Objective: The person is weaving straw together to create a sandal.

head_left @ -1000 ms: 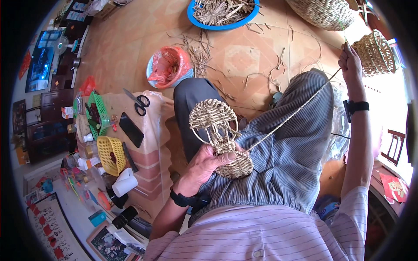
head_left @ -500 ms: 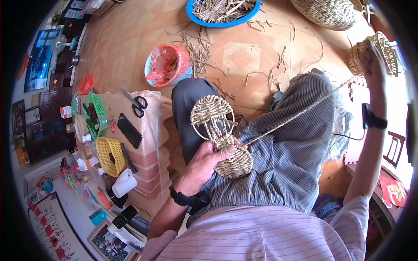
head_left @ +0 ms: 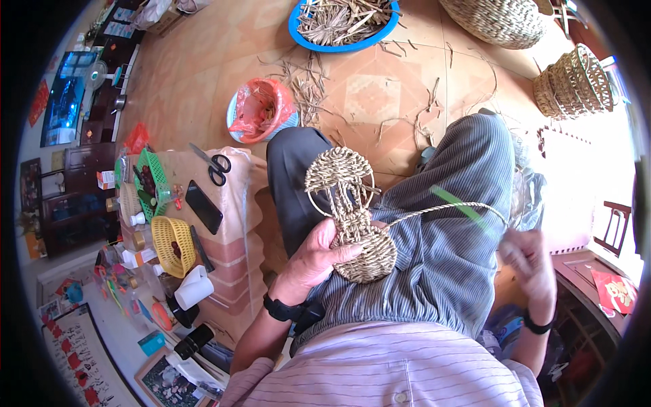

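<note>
A woven straw piece (head_left: 366, 254) rests on my lap, with two rounded woven ends, a narrow wrapped middle and a pale ring around its upper part. My left hand (head_left: 315, 254) is closed on it from the left, thumb over the lower woven end. From its middle a twisted straw cord (head_left: 444, 205) runs right in a slack arc over my right thigh. Beside the cord's far bend is my right hand (head_left: 532, 264), smeared by motion; whether its fingers hold the cord cannot be made out. A translucent green streak (head_left: 461, 205) crosses the cord.
At my left a cloth-covered table (head_left: 234, 264) bears scissors (head_left: 215, 167), a phone (head_left: 203, 207), a yellow basket (head_left: 169, 247) and a green basket (head_left: 150, 178). On the floor are a red-lined bin (head_left: 261, 112), a blue basin (head_left: 346, 47) of dry stalks and a woven basket (head_left: 573, 81).
My right hand has dropped from the upper right toward my right knee's side. The cord, straight and taut before, now sags in a curve. My left hand keeps its hold, shifted slightly.
</note>
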Demonstrator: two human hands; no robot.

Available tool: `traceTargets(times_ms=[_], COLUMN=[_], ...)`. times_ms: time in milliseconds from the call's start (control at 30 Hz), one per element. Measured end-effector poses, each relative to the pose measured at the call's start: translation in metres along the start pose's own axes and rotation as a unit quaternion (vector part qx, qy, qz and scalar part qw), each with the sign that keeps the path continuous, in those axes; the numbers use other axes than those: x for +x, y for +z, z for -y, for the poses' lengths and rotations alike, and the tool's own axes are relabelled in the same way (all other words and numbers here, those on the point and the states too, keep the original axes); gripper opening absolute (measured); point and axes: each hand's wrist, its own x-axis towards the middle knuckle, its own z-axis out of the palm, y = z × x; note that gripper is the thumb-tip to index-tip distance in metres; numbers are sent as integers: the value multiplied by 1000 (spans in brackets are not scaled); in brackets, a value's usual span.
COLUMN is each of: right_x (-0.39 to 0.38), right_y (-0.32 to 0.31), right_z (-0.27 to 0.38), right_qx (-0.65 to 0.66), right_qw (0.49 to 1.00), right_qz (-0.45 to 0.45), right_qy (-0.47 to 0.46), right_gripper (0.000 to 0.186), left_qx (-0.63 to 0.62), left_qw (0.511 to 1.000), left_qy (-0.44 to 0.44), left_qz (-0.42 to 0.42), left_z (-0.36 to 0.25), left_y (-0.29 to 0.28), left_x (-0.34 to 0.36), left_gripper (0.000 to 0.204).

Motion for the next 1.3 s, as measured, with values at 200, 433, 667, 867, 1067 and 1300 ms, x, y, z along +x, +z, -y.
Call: traceTargets(times_ms=[200, 433, 667, 867, 1067, 1300], right_x=[-1, -7, -8, 1, 27, 30], right_y=[43, 53, 67, 97, 132, 126], right_z=[10, 16, 30, 38, 26, 42], right_qx=[-7, -24, -103, -140, -134, -218], right_qw=[989, 985, 981, 977, 979, 960], right_qz=[127, 146, 119, 73, -26, -2], right_qy=[-73, -86, -116, -145, -151, -174], right_gripper=[31, 31, 26, 24, 23, 23], left_qx=[49, 66, 32, -59, 24, 193], left_qw=[999, 998, 999, 997, 1000, 980], left_qy=[9, 17, 11, -17, -4, 33], left_qz=[-2, 9, 19, 49, 8, -26], left_z=[-7, -7, -6, 4, 5, -13], left_y=[12, 16, 18, 20, 28, 27], left_x=[-8, -13, -17, -11, -6, -2], left_gripper=[65, 65, 62, 54, 48, 36])
